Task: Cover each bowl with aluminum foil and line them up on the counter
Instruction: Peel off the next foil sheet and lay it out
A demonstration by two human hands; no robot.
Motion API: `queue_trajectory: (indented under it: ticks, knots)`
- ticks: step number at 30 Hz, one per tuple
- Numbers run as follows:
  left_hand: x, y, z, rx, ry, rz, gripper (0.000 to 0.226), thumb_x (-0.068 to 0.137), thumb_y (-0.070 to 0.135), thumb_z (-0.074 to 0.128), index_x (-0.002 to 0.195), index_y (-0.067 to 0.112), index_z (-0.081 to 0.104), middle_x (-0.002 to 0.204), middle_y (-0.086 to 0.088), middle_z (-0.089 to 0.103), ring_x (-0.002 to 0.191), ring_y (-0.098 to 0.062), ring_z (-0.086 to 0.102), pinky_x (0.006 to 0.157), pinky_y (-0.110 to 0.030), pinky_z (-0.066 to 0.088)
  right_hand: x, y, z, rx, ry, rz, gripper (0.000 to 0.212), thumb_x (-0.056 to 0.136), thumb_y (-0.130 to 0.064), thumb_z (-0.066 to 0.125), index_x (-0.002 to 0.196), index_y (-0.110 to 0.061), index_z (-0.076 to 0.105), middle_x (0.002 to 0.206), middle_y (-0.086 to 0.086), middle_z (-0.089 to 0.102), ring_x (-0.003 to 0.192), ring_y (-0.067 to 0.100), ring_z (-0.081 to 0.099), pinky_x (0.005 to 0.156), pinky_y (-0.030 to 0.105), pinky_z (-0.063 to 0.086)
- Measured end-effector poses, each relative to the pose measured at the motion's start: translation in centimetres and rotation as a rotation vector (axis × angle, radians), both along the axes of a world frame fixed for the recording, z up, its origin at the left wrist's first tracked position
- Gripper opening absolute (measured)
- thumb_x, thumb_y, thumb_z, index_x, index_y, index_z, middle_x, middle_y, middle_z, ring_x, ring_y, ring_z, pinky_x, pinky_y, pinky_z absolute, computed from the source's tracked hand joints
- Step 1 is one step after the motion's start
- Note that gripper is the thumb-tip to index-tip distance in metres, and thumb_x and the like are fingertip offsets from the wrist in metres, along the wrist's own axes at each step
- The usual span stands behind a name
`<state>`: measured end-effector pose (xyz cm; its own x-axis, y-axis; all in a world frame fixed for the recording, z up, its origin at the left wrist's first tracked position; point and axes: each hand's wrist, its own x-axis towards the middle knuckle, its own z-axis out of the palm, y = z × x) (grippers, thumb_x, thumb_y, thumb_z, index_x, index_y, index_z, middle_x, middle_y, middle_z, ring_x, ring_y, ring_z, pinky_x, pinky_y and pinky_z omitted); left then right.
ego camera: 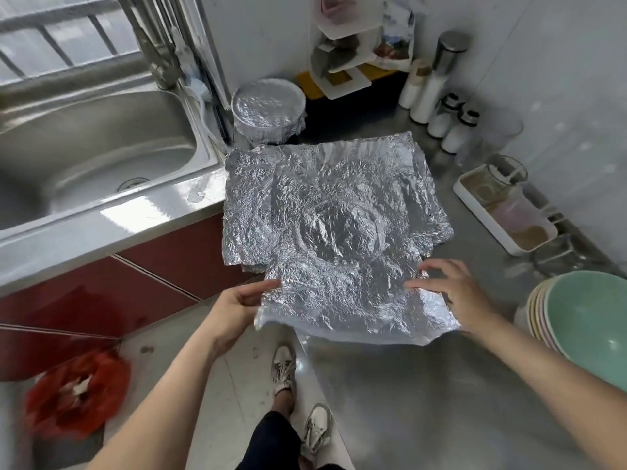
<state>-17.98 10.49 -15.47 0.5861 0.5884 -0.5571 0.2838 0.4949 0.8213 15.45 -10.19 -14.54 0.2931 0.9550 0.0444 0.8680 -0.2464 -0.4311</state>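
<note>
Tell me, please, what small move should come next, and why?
Probably lift the top foil sheet off the pile toward the stacked bowls: the left hand pinches its near corner, the right hand rests on its other side, and only one covered bowl stands done.

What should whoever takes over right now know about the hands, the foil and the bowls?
Left hand pinches the near left edge of the crumpled foil sheet; right hand rests spread fingers on its near right edge.
The sheet lies mostly on the counter, more foil beneath it.
Done: one foil-covered bowl stands at the back beside the sink.
To do: the stack of bowls at the right edge, green one on top, is uncovered; cover each and line them up.
</note>
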Motion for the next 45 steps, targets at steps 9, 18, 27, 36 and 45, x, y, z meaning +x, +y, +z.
queue_trajectory:
  ticks: [9,18,27,36,45]
  knots:
    - [0.7,-1.3,-1.0,0.201,0.169,0.191,0.023,0.076,0.028,0.082,0.070,0.008,0.073,0.065,0.000,0.057,0.069,-0.017,0.045,0.070,-0.035,0.038,-1.2,-1.3,0.5,-0.043,0.561,-0.278,0.045,0.070,-0.014,0.086,0.094,-0.047,0.066,0.112,0.006,0.064,0.110,0.023,0.057,0.103,0.034,0.042]
    - [1.7,-3.1,-2.5,0.086,0.248,0.305,0.022,0.083,0.014,0.078,0.088,-0.005,0.068,0.073,-0.012,0.069,0.063,-0.014,0.063,0.057,-0.017,0.053,-2.8,-0.9,-0.2,-0.391,0.743,-0.666,0.049,0.078,-0.042,0.077,0.067,0.001,0.056,0.070,0.001,0.047,0.070,0.013,0.043,0.063,0.029,0.023]
    - [1.8,-4.0,-1.9,0.157,0.284,0.400,0.038,0.079,-0.016,0.067,0.087,0.016,0.047,0.075,-0.009,0.046,0.072,-0.027,0.055,0.067,-0.038,0.059,-4.4,0.2,-1.0,-0.339,0.452,-0.863,0.044,0.082,-0.038,0.073,0.056,-0.010,0.051,0.060,0.016,0.049,0.063,0.029,0.049,0.059,0.034,0.035]
    - [3.1,-4.3,-1.5,0.314,0.318,0.335,0.030,0.081,0.000,0.075,0.078,0.016,0.050,0.070,-0.005,0.049,0.063,-0.020,0.052,0.056,-0.029,0.048,-4.5,-0.7,-1.7,-0.027,0.742,-0.952,0.024,0.080,-0.003,0.072,0.061,-0.013,0.061,0.063,0.003,0.056,0.066,0.018,0.046,0.058,0.028,0.032]
    - [3.9,-6.8,0.4,0.967,0.499,0.006,0.017,0.082,0.011,0.073,0.090,0.023,0.065,0.095,0.007,0.049,0.087,-0.014,0.052,0.066,-0.020,0.038,-6.1,-0.6,-1.2,0.147,0.559,-1.153,0.039,0.074,-0.003,0.070,0.110,-0.010,0.059,0.104,0.008,0.057,0.094,0.027,0.055,0.085,0.036,0.044]
